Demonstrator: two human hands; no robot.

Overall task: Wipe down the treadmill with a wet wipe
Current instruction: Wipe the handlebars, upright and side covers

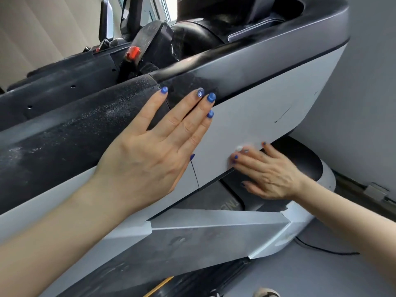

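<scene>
The treadmill (267, 99) fills the head view on a slant, its pale side panel (246, 125) running from 8 o'clock up to 2 o'clock under a dark padded handrail (85, 125).

The left hand (150, 151) lies flat near the frame centre. Its fingers are straight and spread, the tips reaching past the seam where the dark rail meets the panel, the palm on the panel itself. It holds nothing. The likely purpose is bracing — steadying the body while the other hand works.

The right hand (267, 174) sits at 4 o'clock from the left hand, at the lower edge of the panel. Its fingers are extended, only slightly bent, and press a wet wipe (244, 147) against the panel. Only a small blurred white patch of the wipe shows beyond the fingertips; the remainder is hidden beneath the hand, so its fold cannot be determined. The thumb hangs below the panel edge, over the dark housing (300, 159) beneath.

Judgement: the step in hand is wiping the lower margin of the side panel. The dark rail carries visible grey dust or residue, as does the angled support (203, 239) at 6 o'clock — these areas appear not yet cleaned. A red safety clip (133, 52) sits at 11 o'clock on the console. A shoe tip (266, 292) shows at the bottom edge.
</scene>
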